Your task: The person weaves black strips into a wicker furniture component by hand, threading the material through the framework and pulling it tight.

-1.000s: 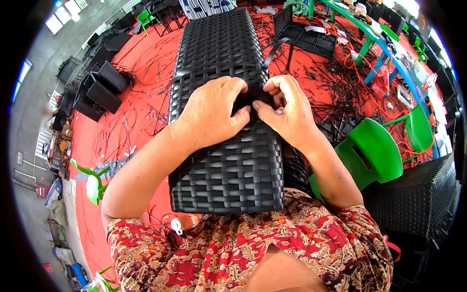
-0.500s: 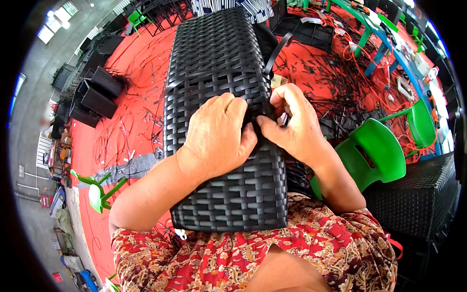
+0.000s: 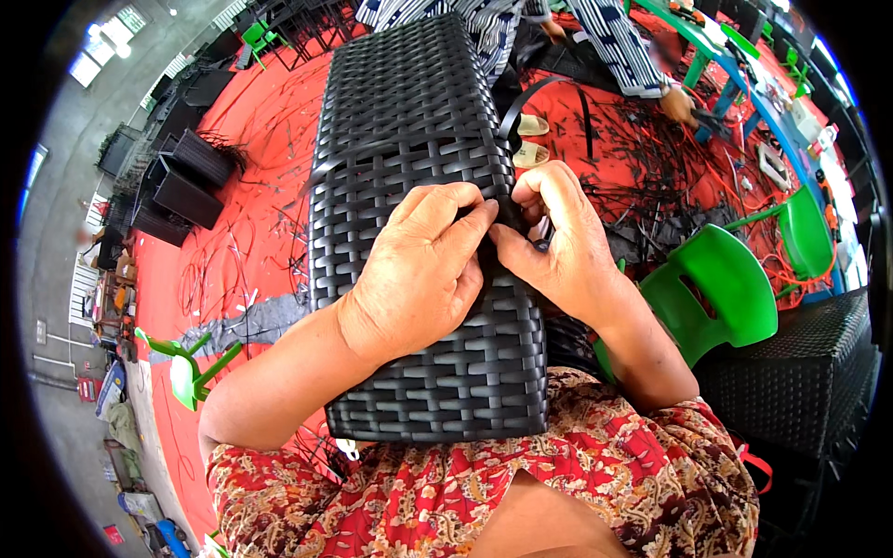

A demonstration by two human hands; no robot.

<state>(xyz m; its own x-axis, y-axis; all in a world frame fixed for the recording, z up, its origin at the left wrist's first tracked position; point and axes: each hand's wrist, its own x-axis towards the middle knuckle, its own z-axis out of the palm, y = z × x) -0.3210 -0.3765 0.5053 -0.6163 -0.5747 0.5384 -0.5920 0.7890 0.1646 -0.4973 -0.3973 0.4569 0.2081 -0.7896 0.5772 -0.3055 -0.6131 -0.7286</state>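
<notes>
Kinda curled grip, left hand [image 3: 414, 270] and right hand [image 3: 569, 244], anything pinched can't be told; long, black, woven block [image 3: 442, 386] is pointed near-to-far, slightly left.

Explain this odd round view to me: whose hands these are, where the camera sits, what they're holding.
There's no machine, just a person's bare hands. The camera is a wide fisheye worn on their head, looking down, so straight edges bend near the rim. The left hand and right hand are close together over a long black woven piece, fingers bent near its right edge; whether they pinch a strand is hidden. Black strips litter the red floor covering. A green chair stands right; another person's striped sleeve shows beyond.
</notes>
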